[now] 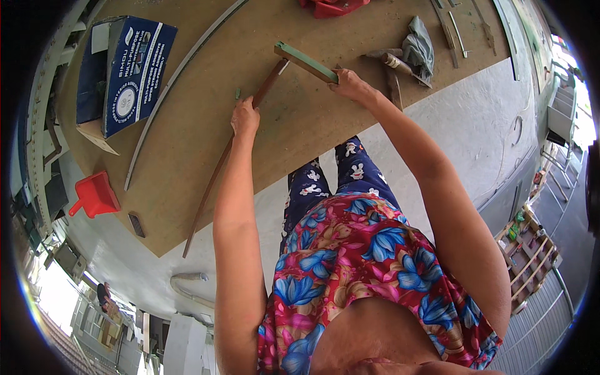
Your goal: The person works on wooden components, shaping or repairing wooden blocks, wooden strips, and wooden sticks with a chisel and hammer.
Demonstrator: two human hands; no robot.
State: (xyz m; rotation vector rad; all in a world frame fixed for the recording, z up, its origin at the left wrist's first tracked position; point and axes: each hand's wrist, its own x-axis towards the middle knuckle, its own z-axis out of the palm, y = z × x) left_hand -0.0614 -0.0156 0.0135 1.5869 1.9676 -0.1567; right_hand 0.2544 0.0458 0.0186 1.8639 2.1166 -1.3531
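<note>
My left hand (245, 117) is closed around a long, thin brown strip (270, 84), which slants from the table's middle down past its near left edge. In my right hand (354, 87) is the near end of a short bar with a green top face and a brown side (305, 62). The bar points away to the left, and its far end lies close to the strip's pale upper tip (283, 66); I cannot tell whether they touch. A small green scrap (237, 93) rests beside my left hand.
On the brown table (187, 156) are a blue cardboard box (140, 75), a long metal strip (156, 103), a grey cloth (420, 50), wooden-handled tools (395, 87), a red item (331, 7), narrow strips (459, 34) and a dark block (135, 225). A red dustpan (97, 195) sits left.
</note>
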